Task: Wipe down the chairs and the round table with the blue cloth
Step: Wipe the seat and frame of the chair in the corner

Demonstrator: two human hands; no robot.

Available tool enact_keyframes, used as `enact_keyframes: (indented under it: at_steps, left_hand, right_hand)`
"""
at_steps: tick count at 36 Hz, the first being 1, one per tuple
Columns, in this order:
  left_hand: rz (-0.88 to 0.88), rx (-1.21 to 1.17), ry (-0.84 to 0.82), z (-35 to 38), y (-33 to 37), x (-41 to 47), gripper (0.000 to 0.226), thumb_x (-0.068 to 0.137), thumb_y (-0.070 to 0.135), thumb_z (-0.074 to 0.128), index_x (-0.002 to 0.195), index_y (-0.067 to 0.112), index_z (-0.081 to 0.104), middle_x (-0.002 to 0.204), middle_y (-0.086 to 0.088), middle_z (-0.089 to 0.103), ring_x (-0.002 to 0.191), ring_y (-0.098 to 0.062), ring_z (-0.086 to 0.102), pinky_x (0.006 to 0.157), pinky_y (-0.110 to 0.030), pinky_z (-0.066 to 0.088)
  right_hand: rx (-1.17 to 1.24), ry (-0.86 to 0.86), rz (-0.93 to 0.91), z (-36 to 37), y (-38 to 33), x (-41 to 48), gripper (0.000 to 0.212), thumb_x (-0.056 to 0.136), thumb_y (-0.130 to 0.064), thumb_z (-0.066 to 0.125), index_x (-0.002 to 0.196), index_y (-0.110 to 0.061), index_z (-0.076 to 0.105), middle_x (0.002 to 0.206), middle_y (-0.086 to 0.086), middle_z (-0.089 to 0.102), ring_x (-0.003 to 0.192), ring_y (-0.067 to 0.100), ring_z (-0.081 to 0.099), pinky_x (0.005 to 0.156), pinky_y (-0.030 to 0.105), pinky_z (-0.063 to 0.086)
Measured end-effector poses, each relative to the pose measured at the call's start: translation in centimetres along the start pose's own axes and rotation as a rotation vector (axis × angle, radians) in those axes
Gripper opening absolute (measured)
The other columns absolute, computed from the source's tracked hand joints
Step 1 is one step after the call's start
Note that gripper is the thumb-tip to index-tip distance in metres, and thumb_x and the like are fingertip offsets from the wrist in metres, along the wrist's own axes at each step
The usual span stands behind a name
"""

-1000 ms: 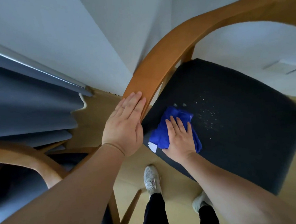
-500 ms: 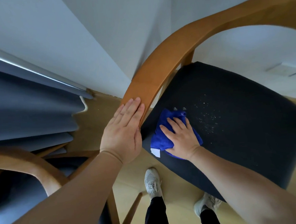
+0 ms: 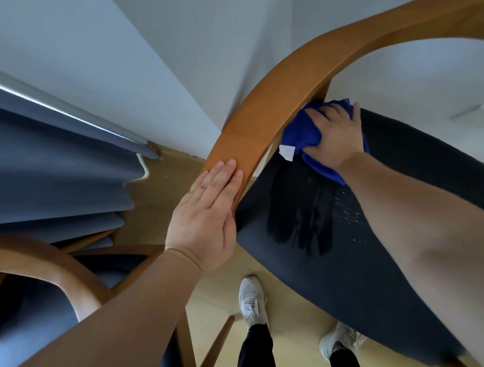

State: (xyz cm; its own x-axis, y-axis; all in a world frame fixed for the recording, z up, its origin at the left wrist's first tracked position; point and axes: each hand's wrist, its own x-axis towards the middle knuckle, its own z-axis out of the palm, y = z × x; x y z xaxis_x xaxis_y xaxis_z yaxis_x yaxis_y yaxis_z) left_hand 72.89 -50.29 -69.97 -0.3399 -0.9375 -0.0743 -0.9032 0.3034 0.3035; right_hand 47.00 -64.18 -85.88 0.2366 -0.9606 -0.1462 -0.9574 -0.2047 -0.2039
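Since a second ago my right hand (image 3: 331, 132) has pushed the blue cloth (image 3: 299, 136) from the near edge of the chair seat (image 3: 370, 274) up to its far corner. The cloth now sits bunched against the foot of the wooden rail (image 3: 273, 109), with a dark damp streak (image 3: 297, 216) trailing behind it. My fingers lie spread over the cloth and press it flat into the fabric rather than pinching it. My left hand (image 3: 205, 214) rests on the rail, fingers straight and together, steadying the chair.

To do this pass well, I judge I should keep the palm's weight on the cloth and draw it back in overlapping strokes. The next stroke should go to the right, through the pale specks (image 3: 348, 207) just beside the streak, which look untouched. Opening the bunched cloth out would cover more of the seat. The round table is not in view.
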Motion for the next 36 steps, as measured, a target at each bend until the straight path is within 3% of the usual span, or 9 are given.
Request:
enact_keyframes:
  at_steps: [4,15,25,30,36]
  left_hand:
    - [0.001,-0.001,-0.008,0.0,0.0,0.0,0.053,0.086,0.015,0.033,0.137,0.004,0.046,0.147,-0.011,0.040,0.139,-0.023,0.033,0.114,-0.042,0.027]
    - [0.020,-0.014,-0.005,0.2,-0.3,-0.1,0.054,0.086,0.013,0.034,0.138,0.004,0.045,0.148,-0.009,0.038,0.140,-0.022,0.032,0.116,-0.040,0.025]
    - [0.011,0.000,-0.007,0.1,-0.1,0.1,0.051,0.087,0.014,0.035,0.136,0.003,0.047,0.147,-0.009,0.038,0.139,-0.020,0.031,0.117,-0.036,0.022]
    - [0.004,0.019,-0.016,0.0,0.0,0.1,0.051,0.088,0.014,0.034,0.136,0.003,0.048,0.147,-0.010,0.039,0.139,-0.020,0.029,0.117,-0.035,0.020]
    - [-0.003,0.046,-0.048,-0.2,0.3,0.1,0.053,0.087,0.015,0.032,0.137,0.002,0.046,0.148,-0.011,0.038,0.139,-0.020,0.027,0.117,-0.034,0.017]
  right_hand:
    - [0.117,-0.015,0.107,0.8,-1.0,-1.0,0.088,0.071,-0.054,0.068,0.146,-0.025,0.032,0.151,0.014,0.035,0.141,0.041,0.025,0.112,0.064,0.018]
    - [0.139,-0.047,0.152,0.8,-4.2,-1.7,0.082,0.075,-0.044,0.068,0.147,-0.019,0.036,0.142,0.015,0.045,0.130,0.038,0.039,0.110,0.058,0.027]
    - [0.075,-0.240,-0.255,2.5,-11.2,-8.5,0.078,0.069,-0.054,0.061,0.138,-0.024,0.043,0.131,0.008,0.053,0.121,0.033,0.046,0.107,0.054,0.030]
    - [0.100,-0.202,-0.499,4.3,-12.6,-13.8,0.083,0.049,-0.046,0.081,0.125,-0.019,0.061,0.120,0.012,0.062,0.113,0.037,0.057,0.100,0.061,0.041]
    - [0.077,-0.252,-0.666,4.4,-11.7,-14.6,0.082,0.055,-0.051,0.079,0.128,-0.022,0.058,0.126,0.011,0.060,0.117,0.034,0.055,0.103,0.060,0.039]
